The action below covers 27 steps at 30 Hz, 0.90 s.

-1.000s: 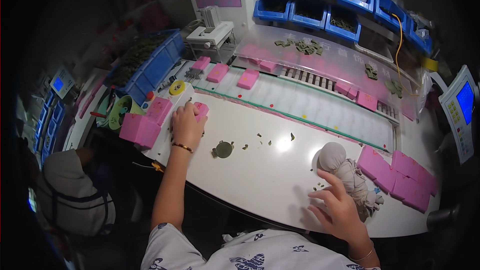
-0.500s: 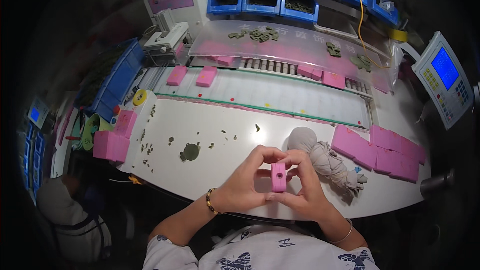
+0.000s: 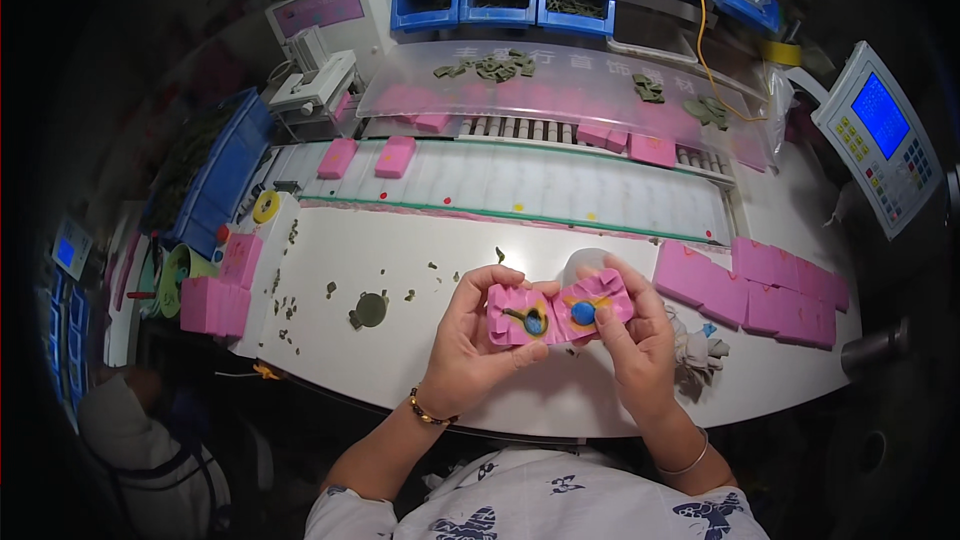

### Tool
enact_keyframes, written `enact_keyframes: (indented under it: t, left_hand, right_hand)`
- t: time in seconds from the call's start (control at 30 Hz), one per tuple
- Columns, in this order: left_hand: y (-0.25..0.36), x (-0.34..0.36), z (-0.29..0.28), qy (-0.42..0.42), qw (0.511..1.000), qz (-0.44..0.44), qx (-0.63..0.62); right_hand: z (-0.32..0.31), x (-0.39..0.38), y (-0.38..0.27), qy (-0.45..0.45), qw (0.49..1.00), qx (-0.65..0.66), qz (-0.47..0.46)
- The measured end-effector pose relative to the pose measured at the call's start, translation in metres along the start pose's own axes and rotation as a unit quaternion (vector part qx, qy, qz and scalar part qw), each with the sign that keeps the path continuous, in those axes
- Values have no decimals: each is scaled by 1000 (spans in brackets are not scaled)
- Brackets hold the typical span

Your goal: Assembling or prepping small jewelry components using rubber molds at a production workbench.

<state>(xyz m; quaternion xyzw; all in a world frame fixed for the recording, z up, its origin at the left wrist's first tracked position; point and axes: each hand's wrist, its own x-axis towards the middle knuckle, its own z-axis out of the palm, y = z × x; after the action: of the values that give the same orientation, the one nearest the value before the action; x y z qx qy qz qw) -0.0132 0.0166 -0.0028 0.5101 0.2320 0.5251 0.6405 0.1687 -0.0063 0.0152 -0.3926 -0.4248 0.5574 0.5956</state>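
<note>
L hand (image 3: 465,348) pinches left half of pink, rubbery-looking block mould (image 3: 557,320), R hand (image 3: 640,352) pinches right half; mould lies open, blue round patch in each half, held over smooth white tabletop (image 3: 400,250); flat dark-green disc (image 3: 371,310) on tabletop, left of L hand; grey cloth bundle (image 3: 700,352) beside R hand, partly hidden

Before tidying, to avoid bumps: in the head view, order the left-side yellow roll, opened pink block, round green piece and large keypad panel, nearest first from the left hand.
1. Opened pink block, held by the left hand.
2. Round green piece, left of it.
3. Yellow roll, farther left.
4. Keypad panel, far right.
</note>
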Motion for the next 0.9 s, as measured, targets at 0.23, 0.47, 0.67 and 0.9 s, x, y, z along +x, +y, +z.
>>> enact_keyframes:
  t: [0.23,0.47,0.67,0.9]
  left_hand:
    - [-7,16,13,96,943,-101,-302]
    - [-12,20,8,107,953,-110,-260]
    - [-13,18,11,68,987,-85,-121]
    - [-9,13,10,66,995,-69,17]
  right_hand:
    - [7,-8,4,-148,889,-344,-265]
    - [6,-12,0,-143,899,-334,-245]
    - [9,-2,-4,-69,832,-448,-319]
    - [7,5,-16,-115,830,-464,-286]
